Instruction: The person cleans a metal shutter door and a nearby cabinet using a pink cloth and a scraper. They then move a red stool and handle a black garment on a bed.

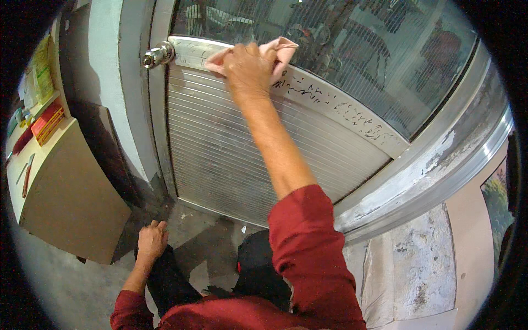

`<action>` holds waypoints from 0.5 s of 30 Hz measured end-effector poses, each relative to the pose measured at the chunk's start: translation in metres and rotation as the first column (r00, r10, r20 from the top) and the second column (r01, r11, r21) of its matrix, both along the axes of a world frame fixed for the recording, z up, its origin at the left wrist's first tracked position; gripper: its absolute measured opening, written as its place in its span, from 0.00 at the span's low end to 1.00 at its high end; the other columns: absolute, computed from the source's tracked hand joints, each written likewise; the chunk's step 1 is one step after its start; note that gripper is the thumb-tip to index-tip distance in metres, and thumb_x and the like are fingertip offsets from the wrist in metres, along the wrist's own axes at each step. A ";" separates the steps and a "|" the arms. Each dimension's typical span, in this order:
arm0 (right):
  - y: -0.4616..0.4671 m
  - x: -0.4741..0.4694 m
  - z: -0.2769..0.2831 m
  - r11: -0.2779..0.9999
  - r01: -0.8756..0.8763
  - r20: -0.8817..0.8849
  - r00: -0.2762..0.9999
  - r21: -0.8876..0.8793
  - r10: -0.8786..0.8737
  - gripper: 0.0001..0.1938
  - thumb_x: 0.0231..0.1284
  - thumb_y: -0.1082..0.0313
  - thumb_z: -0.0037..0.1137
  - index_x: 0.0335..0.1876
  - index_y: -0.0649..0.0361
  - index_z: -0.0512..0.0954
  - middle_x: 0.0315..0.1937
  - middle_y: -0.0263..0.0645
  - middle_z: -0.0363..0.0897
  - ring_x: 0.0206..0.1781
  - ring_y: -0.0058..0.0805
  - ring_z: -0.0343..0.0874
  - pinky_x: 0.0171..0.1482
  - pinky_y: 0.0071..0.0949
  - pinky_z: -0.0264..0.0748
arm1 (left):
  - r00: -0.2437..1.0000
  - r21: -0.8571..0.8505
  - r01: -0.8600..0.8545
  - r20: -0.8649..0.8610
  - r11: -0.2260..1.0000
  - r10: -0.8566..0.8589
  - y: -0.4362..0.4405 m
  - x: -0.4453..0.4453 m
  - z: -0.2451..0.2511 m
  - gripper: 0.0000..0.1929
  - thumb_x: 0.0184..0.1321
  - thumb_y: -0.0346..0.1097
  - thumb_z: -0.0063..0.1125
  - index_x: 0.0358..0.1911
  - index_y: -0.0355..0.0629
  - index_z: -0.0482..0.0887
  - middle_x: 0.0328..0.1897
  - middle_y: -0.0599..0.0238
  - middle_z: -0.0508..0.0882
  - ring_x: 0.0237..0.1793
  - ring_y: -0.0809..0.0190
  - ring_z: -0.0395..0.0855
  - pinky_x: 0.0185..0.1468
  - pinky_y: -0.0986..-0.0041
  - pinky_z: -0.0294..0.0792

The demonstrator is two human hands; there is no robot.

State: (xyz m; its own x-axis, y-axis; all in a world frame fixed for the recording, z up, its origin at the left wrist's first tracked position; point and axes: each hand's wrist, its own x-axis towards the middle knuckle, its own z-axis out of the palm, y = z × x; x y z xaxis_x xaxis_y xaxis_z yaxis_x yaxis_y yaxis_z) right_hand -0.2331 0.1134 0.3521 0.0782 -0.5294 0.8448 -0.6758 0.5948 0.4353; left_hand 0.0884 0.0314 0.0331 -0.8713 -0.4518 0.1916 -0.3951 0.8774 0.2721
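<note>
A pink cloth point(285, 51) is bunched under my right hand point(250, 68), which presses it on the metal cross rail point(317, 93) of a door. Dark marks and scribbles run along this rail to the right of the cloth, with fainter ones to its left. Below the rail is the ribbed metal door panel point(222, 136); above it, a ribbed glass pane point(350, 53). My left hand point(152, 239) rests by my knee, its fingers loosely curled; whether anything lies inside them cannot be seen.
A round metal doorknob point(159, 55) sticks out at the door's left side. At left stands a cabinet point(78, 194) bearing a red and yellow box point(48, 123) and a utility knife point(28, 175). The right-hand frame point(429, 161) has peeling paint. A white scrap point(243, 229) lies on the floor.
</note>
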 end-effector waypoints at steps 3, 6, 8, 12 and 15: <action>0.044 -0.041 -0.013 0.995 -0.091 0.033 0.995 -0.038 0.092 0.05 0.45 0.71 0.62 0.30 0.53 0.81 0.33 0.34 0.78 0.43 0.34 0.75 0.49 0.37 0.69 | 0.999 0.007 0.007 -0.050 1.000 -0.007 0.003 0.003 0.004 0.10 0.53 0.35 0.61 0.38 0.44 0.79 0.35 0.53 0.80 0.35 0.44 0.81 0.40 0.55 0.73; 0.123 -0.040 -0.008 0.987 0.020 -0.010 1.000 -0.160 -0.021 0.10 0.39 0.72 0.65 0.33 0.53 0.80 0.34 0.34 0.79 0.43 0.36 0.75 0.47 0.39 0.68 | 0.999 0.018 -0.042 -0.017 0.999 0.042 -0.010 0.020 -0.001 0.11 0.53 0.35 0.61 0.39 0.45 0.80 0.36 0.54 0.81 0.36 0.44 0.82 0.41 0.55 0.73; 0.193 -0.052 -0.007 0.968 0.179 0.000 0.983 -0.173 -0.182 0.10 0.42 0.71 0.63 0.34 0.54 0.80 0.34 0.35 0.78 0.42 0.37 0.75 0.47 0.39 0.68 | 0.997 0.055 0.020 -0.077 0.998 -0.016 -0.002 0.011 -0.002 0.11 0.53 0.35 0.61 0.40 0.45 0.80 0.36 0.54 0.81 0.36 0.44 0.82 0.42 0.55 0.73; 0.212 -0.053 -0.022 0.901 0.338 0.039 0.939 -0.273 -0.341 0.12 0.40 0.74 0.62 0.36 0.55 0.79 0.35 0.36 0.77 0.43 0.39 0.74 0.46 0.40 0.68 | 1.000 0.086 -0.009 -0.026 0.996 0.011 -0.010 0.018 0.001 0.12 0.53 0.36 0.62 0.42 0.46 0.81 0.36 0.54 0.80 0.36 0.45 0.82 0.43 0.55 0.72; 0.198 -0.058 -0.019 0.933 0.250 0.010 0.967 -0.259 -0.256 0.13 0.38 0.75 0.62 0.35 0.55 0.79 0.37 0.37 0.77 0.43 0.40 0.73 0.46 0.39 0.67 | 0.999 0.102 0.024 -0.031 0.995 -0.021 -0.008 0.010 -0.005 0.12 0.53 0.36 0.62 0.42 0.46 0.81 0.36 0.54 0.80 0.36 0.45 0.82 0.43 0.55 0.72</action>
